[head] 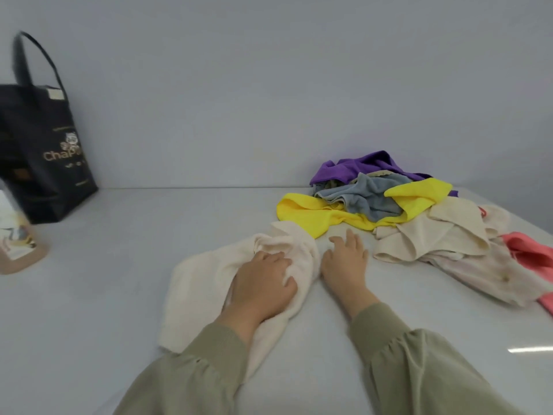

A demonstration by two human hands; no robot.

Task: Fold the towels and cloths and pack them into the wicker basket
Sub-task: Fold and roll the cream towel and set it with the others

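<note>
A cream towel (197, 283) lies rumpled on the white table in front of me. My left hand (263, 283) rests on its right part with the fingers curled into the fabric, gripping it. My right hand (345, 262) lies flat on the bare table just right of the towel, fingers spread, holding nothing. Behind and to the right sits a pile of cloths: a yellow cloth (317, 215), a grey towel (362, 196), a purple cloth (359, 167), a beige cloth (431, 235) and a pink cloth (529, 253). No wicker basket is in view.
A black tote bag (45, 151) stands at the back left against the wall. A brownish box or pack (18, 250) sits at the left edge. The white table (134, 235) meets a plain wall at the back.
</note>
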